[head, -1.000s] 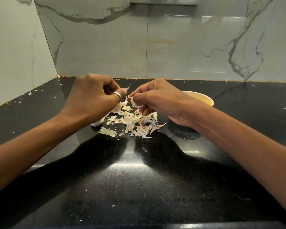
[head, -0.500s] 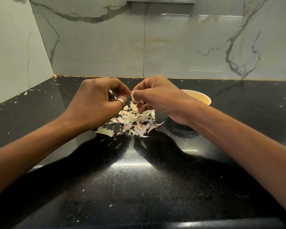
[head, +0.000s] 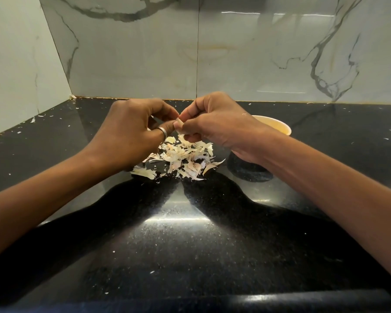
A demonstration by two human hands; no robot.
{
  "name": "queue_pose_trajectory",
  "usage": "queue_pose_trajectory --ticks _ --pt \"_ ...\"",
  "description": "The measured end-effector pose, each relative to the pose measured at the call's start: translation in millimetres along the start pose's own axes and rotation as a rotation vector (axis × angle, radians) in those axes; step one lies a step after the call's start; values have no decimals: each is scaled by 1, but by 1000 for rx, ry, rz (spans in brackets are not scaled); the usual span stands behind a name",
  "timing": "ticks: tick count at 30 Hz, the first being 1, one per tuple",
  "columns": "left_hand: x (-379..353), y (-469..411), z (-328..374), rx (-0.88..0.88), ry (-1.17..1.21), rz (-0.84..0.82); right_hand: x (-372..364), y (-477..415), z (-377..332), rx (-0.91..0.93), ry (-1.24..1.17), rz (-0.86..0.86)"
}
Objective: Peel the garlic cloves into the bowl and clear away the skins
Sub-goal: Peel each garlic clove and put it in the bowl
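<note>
My left hand (head: pixel 131 134) and right hand (head: pixel 215 123) have drawn together, both pinching one garlic clove (head: pixel 180 125): light, probably slippery, so I'd grip its ends.

The countertop (head: pixel 178 245) is black polished stone, finely speckled, glossy enough to mirror light near its front edge; the wall tiles (head: pixel 246 59) along its far edge are smooth, glossy and marble-veined; the garlic skins (head: pixel 185 159) look dry, papery and matt; the bowl (head: pixel 278 127) is cream and smooth, its material unclear; the ring (head: pixel 163 132) on the left hand (head: pixel 131 129) is bright metal; the garlic clove (head: pixel 179 122), pinched between it and the right hand (head: pixel 217 123), looks pale and smooth.
</note>
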State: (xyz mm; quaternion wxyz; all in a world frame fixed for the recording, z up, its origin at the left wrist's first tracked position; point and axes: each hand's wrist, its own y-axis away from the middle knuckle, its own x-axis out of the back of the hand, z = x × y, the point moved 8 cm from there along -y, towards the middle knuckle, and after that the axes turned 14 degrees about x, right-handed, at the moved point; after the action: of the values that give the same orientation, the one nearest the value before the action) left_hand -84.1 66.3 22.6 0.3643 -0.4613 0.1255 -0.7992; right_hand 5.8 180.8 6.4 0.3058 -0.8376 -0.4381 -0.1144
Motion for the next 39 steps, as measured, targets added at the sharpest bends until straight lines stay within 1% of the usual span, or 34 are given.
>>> queue_pose_trajectory --ticks 5,13,20,22,28,39 --pt "3 -2 -5 45 11 25 1 1 -1 7 25 -5" --pt "1 -4 -8 81 -24 -13 4 2 0 -15 37 10" --pt "-1 -5 -8 57 -75 -34 4 2 -1 -16 17 9" --pt "1 -6 -10 55 -65 -29 4 2 -1 -26 10 7" --pt "6 -7 -12 94 -1 3 7 1 4 -56 -115 25" --pt "7 -2 -6 99 46 -3 2 1 5 -58 -116 0"
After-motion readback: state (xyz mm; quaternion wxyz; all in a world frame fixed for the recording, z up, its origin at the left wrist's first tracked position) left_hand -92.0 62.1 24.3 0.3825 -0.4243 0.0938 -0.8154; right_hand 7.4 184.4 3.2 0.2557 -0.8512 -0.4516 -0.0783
